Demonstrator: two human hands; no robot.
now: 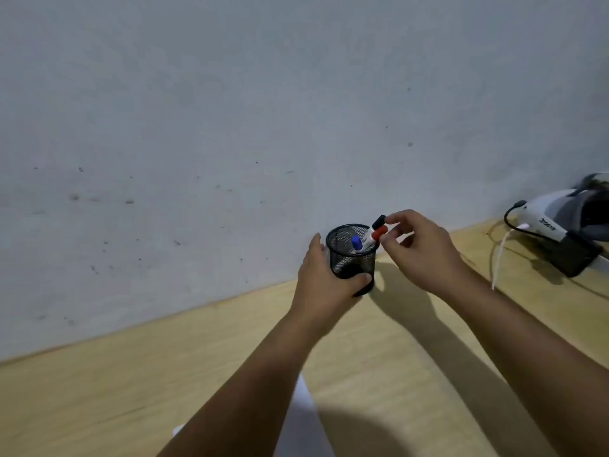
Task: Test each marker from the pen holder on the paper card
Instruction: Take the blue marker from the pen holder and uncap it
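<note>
A black mesh pen holder [352, 258] stands on the wooden table by the wall. Three markers stick out of it, one with a blue cap [356, 243], one with a red cap [379, 232] and one with a black cap [379, 221]. My left hand [324, 278] grips the holder from its left side, thumb across the front. My right hand [421, 249] hovers at the holder's right rim, with thumb and fingertips pinching around the red-capped marker's top. A white paper card [301, 420] lies near the bottom edge, mostly hidden by my left forearm.
A white and black device [560, 225] with a black cable and a white cord [499, 255] lies at the table's back right. The grey wall [230, 127] runs right behind the holder. The table [131, 374] spreads to the left.
</note>
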